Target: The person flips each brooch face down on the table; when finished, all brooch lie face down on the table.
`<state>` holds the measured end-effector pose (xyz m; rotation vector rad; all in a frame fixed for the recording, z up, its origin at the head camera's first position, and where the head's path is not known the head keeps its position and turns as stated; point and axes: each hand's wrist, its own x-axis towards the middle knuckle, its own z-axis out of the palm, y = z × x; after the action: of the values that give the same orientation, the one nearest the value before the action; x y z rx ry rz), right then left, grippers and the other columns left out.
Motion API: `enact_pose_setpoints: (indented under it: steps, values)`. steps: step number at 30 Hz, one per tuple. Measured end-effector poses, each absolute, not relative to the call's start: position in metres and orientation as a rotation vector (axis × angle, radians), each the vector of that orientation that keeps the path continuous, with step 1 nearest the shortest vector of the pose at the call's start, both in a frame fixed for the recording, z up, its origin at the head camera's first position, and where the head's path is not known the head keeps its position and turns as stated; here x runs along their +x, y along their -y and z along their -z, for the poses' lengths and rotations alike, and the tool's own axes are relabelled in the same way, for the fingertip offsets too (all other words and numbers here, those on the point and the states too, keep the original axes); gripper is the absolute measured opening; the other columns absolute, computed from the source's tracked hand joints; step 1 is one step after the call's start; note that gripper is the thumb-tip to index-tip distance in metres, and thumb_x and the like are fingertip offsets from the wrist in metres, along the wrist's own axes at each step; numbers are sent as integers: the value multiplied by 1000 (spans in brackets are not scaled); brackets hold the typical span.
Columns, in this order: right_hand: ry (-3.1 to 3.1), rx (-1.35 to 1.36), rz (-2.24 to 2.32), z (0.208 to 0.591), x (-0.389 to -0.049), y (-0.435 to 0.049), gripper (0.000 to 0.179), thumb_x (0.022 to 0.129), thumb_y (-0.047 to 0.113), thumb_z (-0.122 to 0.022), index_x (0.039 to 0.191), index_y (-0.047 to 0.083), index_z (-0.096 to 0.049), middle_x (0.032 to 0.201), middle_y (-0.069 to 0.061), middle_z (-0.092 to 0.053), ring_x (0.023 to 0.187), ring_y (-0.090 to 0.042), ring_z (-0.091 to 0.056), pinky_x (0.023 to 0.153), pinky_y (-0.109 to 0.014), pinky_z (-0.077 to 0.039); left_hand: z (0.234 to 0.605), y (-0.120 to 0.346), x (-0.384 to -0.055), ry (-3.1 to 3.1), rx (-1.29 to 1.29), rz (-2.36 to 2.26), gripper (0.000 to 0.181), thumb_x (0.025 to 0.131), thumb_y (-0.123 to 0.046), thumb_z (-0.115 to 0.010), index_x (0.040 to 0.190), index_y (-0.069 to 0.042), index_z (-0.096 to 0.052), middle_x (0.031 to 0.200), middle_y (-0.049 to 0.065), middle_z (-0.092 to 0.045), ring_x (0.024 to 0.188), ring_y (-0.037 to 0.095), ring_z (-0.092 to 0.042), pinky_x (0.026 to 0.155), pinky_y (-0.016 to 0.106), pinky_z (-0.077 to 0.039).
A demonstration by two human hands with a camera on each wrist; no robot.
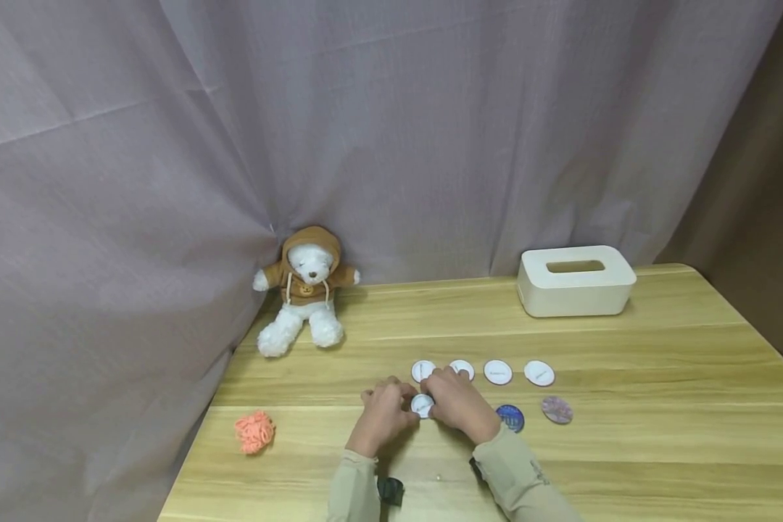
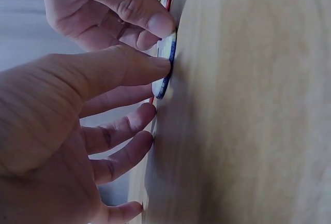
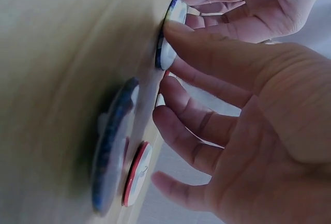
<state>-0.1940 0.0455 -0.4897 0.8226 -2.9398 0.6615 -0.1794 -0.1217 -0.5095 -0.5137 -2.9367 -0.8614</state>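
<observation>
A round badge with a white face (image 1: 422,406) and a dark blue rim, seen edge-on in the left wrist view, is between both hands just at the tabletop. My left hand (image 1: 385,415) pinches its left edge with thumb and finger. On the opposite edge, my right hand (image 1: 458,403) pinches it the same way. Behind the hands runs a row of white round badges (image 1: 498,372), one partly covered by the right hand. Right of the right hand lie a blue badge (image 1: 510,418) and a pink-purple badge (image 1: 557,409).
A white teddy bear in a brown hoodie (image 1: 308,290) sits at the back left. Coral yarn (image 1: 255,432) lies at the left edge. A cream tissue box (image 1: 576,281) stands at the back right of the wooden table (image 1: 659,435), before a grey curtain (image 1: 391,145).
</observation>
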Motion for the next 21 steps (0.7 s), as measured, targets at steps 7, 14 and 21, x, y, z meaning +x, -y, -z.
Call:
enact_pose_setpoints:
  steps: [7,14,21]
  values:
    - [2928,781,-661,487,-191,-51,17,74,3,-78,77,10,-63,74,0,-57,74,-24,-51,80,-55,-40,508,119,-177,2929,-503,921,23,77,-10,-80,99,-8,-74,95,2,-68,91,23,-59,83,54,-33]
    - [2850,801,-821,483,-193,-62,15,81,6,-76,95,4,-71,79,2,-62,81,-22,-57,80,-48,-44,508,116,-179,2813,-453,943,22,83,-13,-75,105,-8,-73,93,4,-67,91,24,-58,85,53,-36]
    - [2766,802,-916,482,-186,-81,15,85,6,-73,100,6,-70,92,-3,-68,89,-22,-62,83,-46,-47,509,107,-180,2685,-487,1067,28,82,-13,-74,109,-6,-73,106,6,-72,103,28,-61,93,54,-39]
